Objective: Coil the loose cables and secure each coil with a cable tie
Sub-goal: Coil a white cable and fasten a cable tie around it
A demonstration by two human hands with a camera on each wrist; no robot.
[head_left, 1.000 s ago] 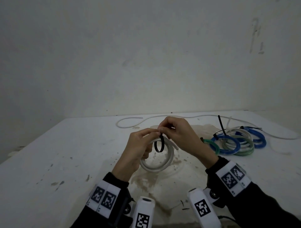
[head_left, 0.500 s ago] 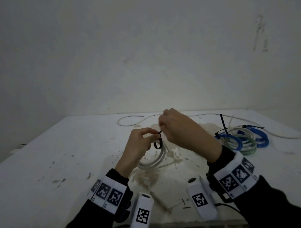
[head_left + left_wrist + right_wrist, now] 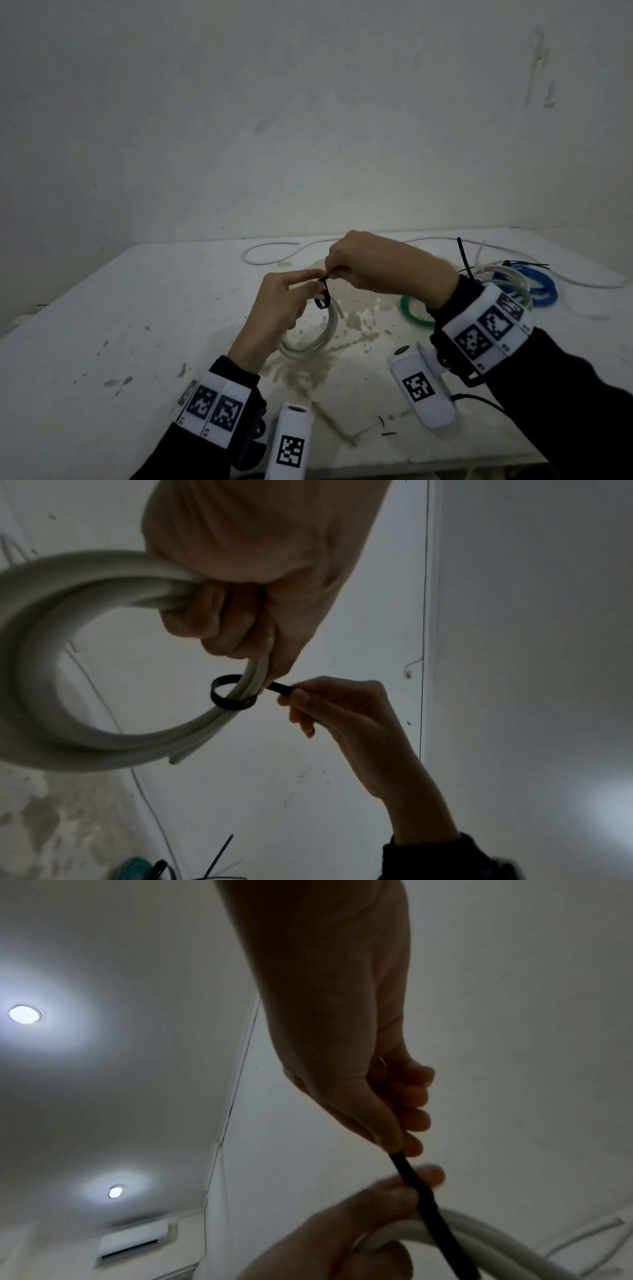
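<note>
Right fingers point(image 3: 291, 693) pinching black cable tie point(image 3: 227, 696) tail mid-frame, pull axis rightward away from left hand point(image 3: 246, 593) gripping white coil point(image 3: 51, 647), loop slack around strands, needs cinching.

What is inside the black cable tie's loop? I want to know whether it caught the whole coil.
The black cable tie loops loosely around strands of the white cable coil, with a gap left. The left hand covers the strands just above, so whether it caught all is unclear.
</note>
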